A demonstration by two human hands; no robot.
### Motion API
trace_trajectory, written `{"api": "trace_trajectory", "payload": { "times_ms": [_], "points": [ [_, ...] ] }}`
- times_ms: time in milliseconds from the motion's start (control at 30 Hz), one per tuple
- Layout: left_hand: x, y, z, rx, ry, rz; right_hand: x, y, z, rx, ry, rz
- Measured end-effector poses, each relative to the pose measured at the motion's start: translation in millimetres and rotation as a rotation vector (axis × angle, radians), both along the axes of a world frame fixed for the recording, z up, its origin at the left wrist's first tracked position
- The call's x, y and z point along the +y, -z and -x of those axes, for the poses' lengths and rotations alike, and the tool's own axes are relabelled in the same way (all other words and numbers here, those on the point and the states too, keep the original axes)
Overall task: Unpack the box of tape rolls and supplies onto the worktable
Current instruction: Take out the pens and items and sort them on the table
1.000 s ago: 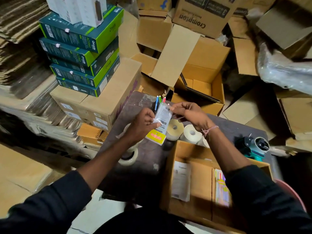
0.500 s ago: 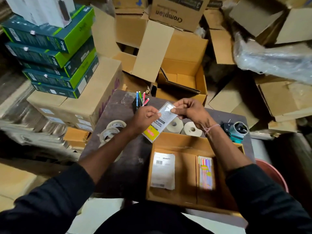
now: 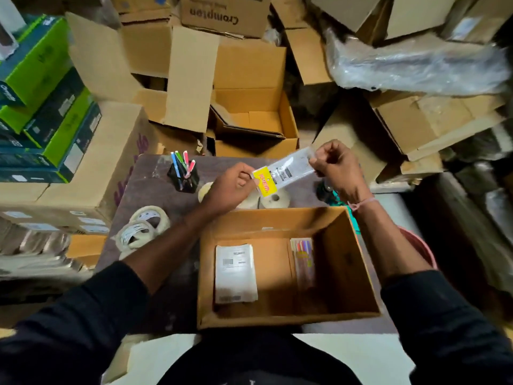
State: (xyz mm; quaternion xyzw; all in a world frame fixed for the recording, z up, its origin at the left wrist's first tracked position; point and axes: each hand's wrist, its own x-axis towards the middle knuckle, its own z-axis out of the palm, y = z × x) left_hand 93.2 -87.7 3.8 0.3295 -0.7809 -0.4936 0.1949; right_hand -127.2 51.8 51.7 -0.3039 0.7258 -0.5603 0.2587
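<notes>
Above open box (image 3: 347, 262), both hands pinch clear packet (image 3: 286, 169).

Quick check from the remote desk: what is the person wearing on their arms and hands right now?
Both arms wear dark, near-black long sleeves pushed up so the forearms are bare. The left hand has no glove, ring or band that shows. The right hand is also ungloved, with a thin pink thread bracelet tied round the wrist.

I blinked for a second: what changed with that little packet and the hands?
Both hands, left and right, still pinch the packet, but have turned it from nearly upright to crosswise, the right hand drawing its clear end rightward. The box still holds its papers.
</notes>
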Motion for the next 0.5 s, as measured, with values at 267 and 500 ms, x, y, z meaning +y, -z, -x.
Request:
{"api": "trace_trajectory", "payload": {
  "times_ms": [267,500],
  "points": [
    [67.5,12.2,93.3,-0.186,0.255,0.139,93.1,18.3,76.2,0.097,0.261,-0.12],
    [97.9,30.6,137.7,-0.385,0.529,0.316,181.8,61.4,132.1,0.151,0.852,-0.386]
  ]
}}
